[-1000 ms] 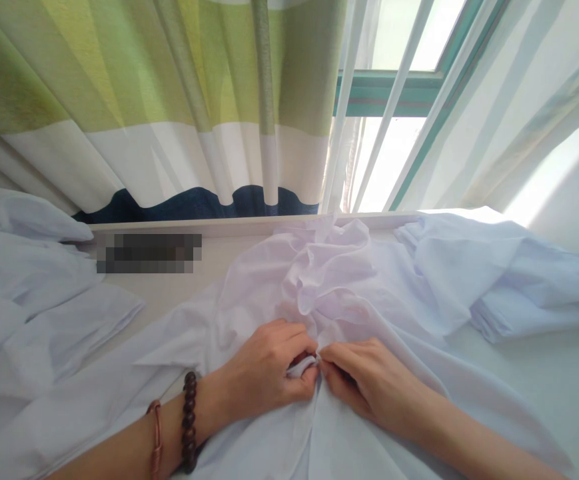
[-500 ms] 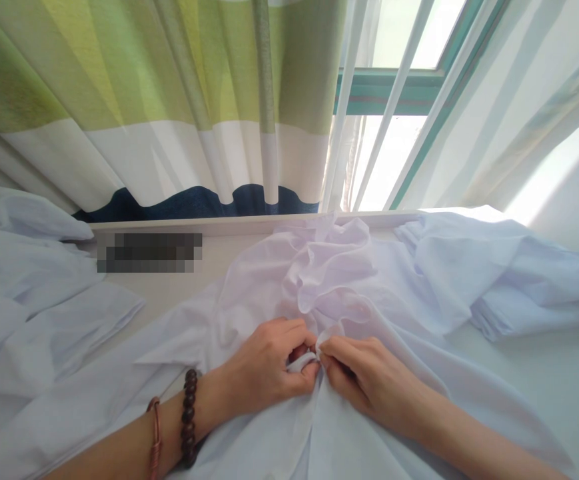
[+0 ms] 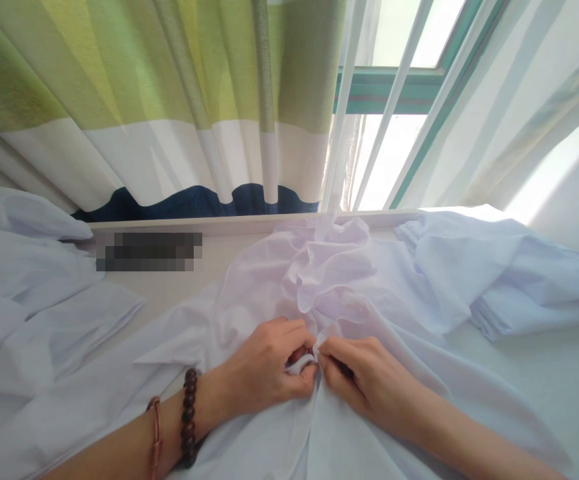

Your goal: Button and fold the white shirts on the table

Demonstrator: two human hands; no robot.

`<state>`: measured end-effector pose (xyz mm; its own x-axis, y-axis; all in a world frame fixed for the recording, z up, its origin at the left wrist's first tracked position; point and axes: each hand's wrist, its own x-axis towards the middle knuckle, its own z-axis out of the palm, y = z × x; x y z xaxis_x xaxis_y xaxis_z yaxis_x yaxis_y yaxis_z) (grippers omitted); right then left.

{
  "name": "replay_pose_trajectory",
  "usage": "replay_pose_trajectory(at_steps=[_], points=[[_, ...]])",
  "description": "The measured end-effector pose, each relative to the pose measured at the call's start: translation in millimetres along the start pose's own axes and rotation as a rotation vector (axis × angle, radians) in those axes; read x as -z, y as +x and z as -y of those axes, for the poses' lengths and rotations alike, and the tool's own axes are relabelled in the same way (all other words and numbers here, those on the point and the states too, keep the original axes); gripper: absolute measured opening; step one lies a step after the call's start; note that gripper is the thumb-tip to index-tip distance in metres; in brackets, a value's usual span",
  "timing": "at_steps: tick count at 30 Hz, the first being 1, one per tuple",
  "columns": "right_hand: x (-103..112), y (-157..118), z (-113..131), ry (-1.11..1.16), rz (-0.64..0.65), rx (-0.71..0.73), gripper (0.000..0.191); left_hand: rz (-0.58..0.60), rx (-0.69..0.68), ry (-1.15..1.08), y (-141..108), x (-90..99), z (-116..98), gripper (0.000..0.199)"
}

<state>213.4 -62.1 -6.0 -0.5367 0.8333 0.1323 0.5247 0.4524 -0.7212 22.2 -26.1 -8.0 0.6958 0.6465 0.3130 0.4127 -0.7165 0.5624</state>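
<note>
A white garment, by its look a shirt or coat, lies rumpled in front of me, its front edges meeting in a seam that runs toward me. My left hand is closed, pinching a fold of it between thumb and fingers. Right beside it, my right hand pinches the neighbouring edge with thumb and forefinger. Both sets of fingertips nearly touch at the seam; whether a button sits between them is hidden. On the left wrist are a dark bead bracelet and a copper-coloured bangle.
More white cloth is heaped at the left. Folded white garments lie at the right on the pale tabletop. A dark pixelated patch covers something at the back left. Behind hang a green-and-white curtain and a barred window.
Almost nothing differs. Both hands keep their pinch on the white garment, with only a very slight shift of the fingers at the seam.
</note>
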Motion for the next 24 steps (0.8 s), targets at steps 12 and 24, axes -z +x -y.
replay_pose_trajectory(at_steps=[12, 24], points=[[-2.5, 1.8, -3.4, -0.085, -0.026, -0.082, 0.02, 0.002, 0.007, -0.038, -1.2, -1.2, -4.6, 0.015], [45.0, -5.2, 7.6, -0.258, 0.37, -0.12, 0.024, 0.168, -0.067, 0.054, 0.7, 22.4, -0.6, 0.028]])
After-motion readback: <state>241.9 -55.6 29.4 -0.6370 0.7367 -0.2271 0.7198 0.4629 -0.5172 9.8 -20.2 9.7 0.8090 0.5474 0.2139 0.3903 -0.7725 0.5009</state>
